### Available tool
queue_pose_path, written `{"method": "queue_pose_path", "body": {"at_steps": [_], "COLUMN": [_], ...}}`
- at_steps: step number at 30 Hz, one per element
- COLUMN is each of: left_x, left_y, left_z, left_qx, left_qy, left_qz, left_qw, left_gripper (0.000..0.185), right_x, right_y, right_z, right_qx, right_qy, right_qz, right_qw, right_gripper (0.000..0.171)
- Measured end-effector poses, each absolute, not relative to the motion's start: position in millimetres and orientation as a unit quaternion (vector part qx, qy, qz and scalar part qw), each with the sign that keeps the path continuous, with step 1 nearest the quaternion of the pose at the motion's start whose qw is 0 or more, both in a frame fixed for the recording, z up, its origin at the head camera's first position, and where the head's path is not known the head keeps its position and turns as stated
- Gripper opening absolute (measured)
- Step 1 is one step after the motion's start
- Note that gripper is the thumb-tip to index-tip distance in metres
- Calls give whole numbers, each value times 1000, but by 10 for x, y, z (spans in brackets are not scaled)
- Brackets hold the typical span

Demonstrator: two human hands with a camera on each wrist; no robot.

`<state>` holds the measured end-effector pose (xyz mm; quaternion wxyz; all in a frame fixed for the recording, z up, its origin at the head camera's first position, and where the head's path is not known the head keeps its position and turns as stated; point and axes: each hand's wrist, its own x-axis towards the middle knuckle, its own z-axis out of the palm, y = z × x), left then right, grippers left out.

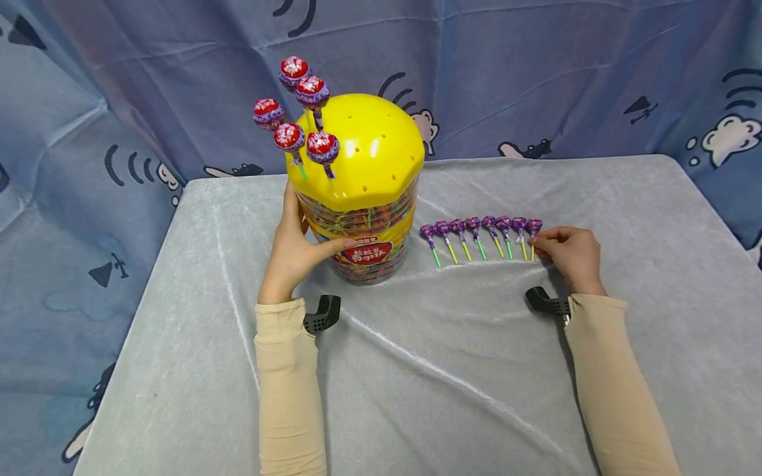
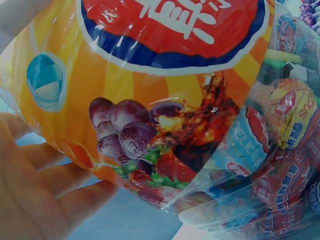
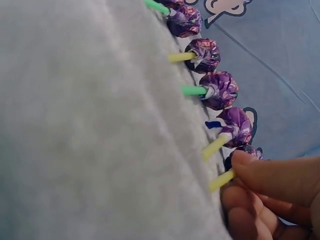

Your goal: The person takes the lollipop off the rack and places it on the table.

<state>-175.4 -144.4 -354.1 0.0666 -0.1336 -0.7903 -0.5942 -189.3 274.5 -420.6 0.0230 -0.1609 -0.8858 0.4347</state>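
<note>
A big clear candy jar point(image 1: 381, 254) with a yellow lid point(image 1: 375, 149) stands on the cloth, its side wrapped in a printed label point(image 2: 165, 120). My left hand point(image 1: 294, 248) grips it, with the thumb across the front and the fingers round the left side. Several lollipops point(image 1: 323, 147) in red and purple wrappers stick up from the left part of the lid, which has small holes. To the right of the jar, my right hand point(image 1: 574, 254) pinches the rightmost lollipop point(image 1: 534, 226) in a row; its yellow stick point(image 3: 221, 181) shows past the thumb in the right wrist view.
The row of purple-wrapped lollipops point(image 1: 473, 225), with green and yellow sticks, lies on the grey cloth point(image 1: 428, 396) between jar and right hand. Behind the table hangs a blue patterned curtain point(image 1: 536, 66). Wrapped candies point(image 2: 290, 185) fill the jar.
</note>
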Motion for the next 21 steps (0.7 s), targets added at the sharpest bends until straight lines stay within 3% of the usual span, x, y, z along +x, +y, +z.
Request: {"method": "queue_pose_path", "body": {"at_steps": [11, 17, 21], "left_x": [-1747, -1735, -1739], "left_y": [-1445, -1420, -1427], "left_z": [-3538, -3492, -3485], "left_qx": [-135, -130, -127], "left_qy": [-789, -787, -787], "left_qz": [-596, -600, -601], "left_qw": [66, 58, 57], "left_gripper": [114, 115, 116], "right_x": [-1867, -1845, -1849], "right_y": [2764, 2690, 2549], "right_z": [-4112, -3914, -3693], "right_qx": [-153, -141, -110], "right_qy": [-877, -781, -724], "right_qz": [452, 600, 667], "right_qw": [54, 103, 135], "right_gripper": [33, 5, 10]}}
